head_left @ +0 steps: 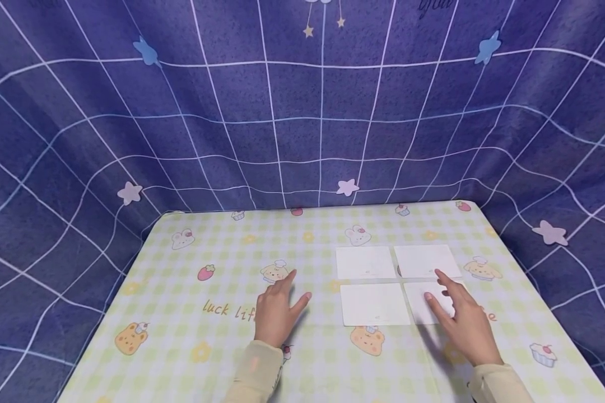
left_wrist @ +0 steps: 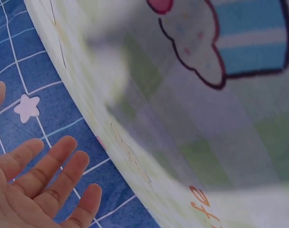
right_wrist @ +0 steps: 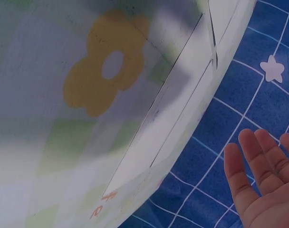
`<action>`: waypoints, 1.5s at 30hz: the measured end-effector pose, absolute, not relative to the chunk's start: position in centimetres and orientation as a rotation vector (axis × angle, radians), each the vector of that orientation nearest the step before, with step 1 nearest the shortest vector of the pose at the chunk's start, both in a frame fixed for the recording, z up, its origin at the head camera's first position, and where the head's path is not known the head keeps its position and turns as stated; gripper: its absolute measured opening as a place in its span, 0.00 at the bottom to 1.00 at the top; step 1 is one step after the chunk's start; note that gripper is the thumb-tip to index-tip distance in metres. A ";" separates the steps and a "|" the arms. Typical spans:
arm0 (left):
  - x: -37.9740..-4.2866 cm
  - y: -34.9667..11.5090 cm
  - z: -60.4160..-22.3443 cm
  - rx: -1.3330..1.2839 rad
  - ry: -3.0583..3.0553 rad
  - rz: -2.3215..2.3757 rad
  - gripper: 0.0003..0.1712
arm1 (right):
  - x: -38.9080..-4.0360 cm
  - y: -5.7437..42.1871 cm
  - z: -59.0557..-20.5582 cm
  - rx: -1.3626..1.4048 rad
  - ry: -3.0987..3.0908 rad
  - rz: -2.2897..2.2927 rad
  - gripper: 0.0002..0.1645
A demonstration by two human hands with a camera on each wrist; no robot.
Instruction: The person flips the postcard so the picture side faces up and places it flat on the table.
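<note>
Two rows of white rectangular cards lie flat on the right half of the table: a back left card, a back right card, a front left card and a front right card. My right hand hovers over the front right card and hides part of it, thumb and fingers apart and holding nothing. To the left of the cards, my left hand is above the cloth with its fingers loosely extended, nothing in it. Relaxed fingers show in the left wrist view.
A green and white checked tablecloth with printed animals, fruit and cupcakes covers the table. Behind it and along both sides hangs a blue curtain with a white grid and stars.
</note>
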State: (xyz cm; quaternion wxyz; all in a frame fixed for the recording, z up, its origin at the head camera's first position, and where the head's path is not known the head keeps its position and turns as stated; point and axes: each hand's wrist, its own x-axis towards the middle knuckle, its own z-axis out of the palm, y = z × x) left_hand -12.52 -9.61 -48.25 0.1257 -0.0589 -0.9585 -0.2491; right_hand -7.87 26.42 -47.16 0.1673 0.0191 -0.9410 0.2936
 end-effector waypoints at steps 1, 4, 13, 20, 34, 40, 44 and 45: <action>-12.5 -9.6 -48.3 -0.172 -2.793 -0.727 0.36 | -7.9 26.4 -47.2 0.057 -2.674 0.839 0.35; -12.6 -9.4 -48.3 -0.176 -2.793 -0.746 0.37 | -8.0 26.2 -47.2 0.062 -2.660 0.850 0.34; -12.5 -8.5 -48.1 -0.185 -2.784 -0.838 0.36 | -8.3 26.0 -47.2 0.050 -2.656 0.908 0.34; -12.6 -8.0 -48.2 -0.201 -2.803 -0.861 0.36 | -8.7 25.9 -47.4 0.044 -2.669 0.924 0.35; -12.9 -6.5 -48.4 -0.245 -2.821 -0.843 0.36 | -9.0 25.8 -47.1 0.055 -2.710 0.923 0.36; -13.1 -5.8 -48.2 -0.274 -2.817 -0.831 0.35 | -9.3 25.6 -47.1 0.086 -2.723 0.909 0.36; -13.0 -5.5 -48.2 -0.294 -2.834 -0.819 0.37 | -9.4 25.5 -46.9 0.105 -2.730 0.929 0.36; -13.0 -5.5 -48.2 -0.298 -2.838 -0.815 0.37 | -9.5 25.5 -46.9 0.108 -2.733 0.933 0.36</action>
